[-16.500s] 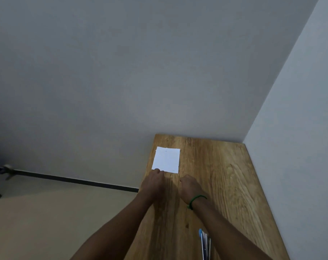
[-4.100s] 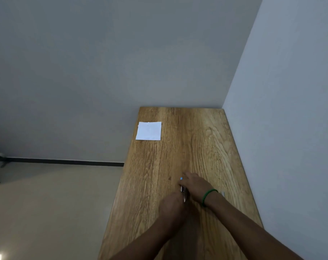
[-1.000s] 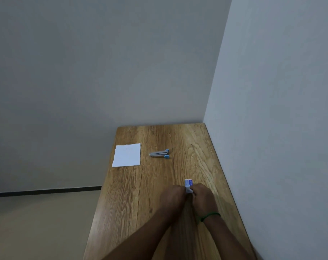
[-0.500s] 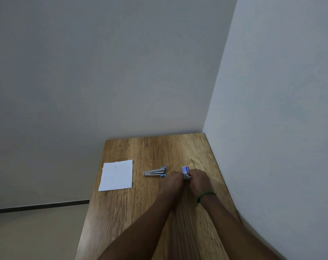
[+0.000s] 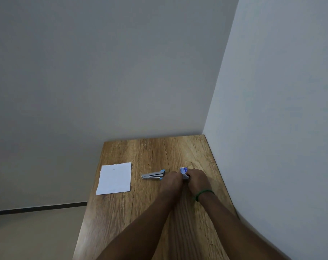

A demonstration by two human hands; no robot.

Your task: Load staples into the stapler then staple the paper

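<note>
Both hands, left (image 5: 171,180) and right (image 5: 196,178), grip the small blue-white staple box (image 5: 183,170) between them. The grey stapler with blue ends (image 5: 153,175) lies just left of the hands and the white square paper (image 5: 114,178) farther left, both on the wooden counter (image 5: 150,209). If the box opens suddenly, I think the staples can spill.

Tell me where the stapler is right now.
In the head view the stapler lies on the wooden table, to the right of the white paper and just left of the left hand.

No legible text anywhere.
</note>
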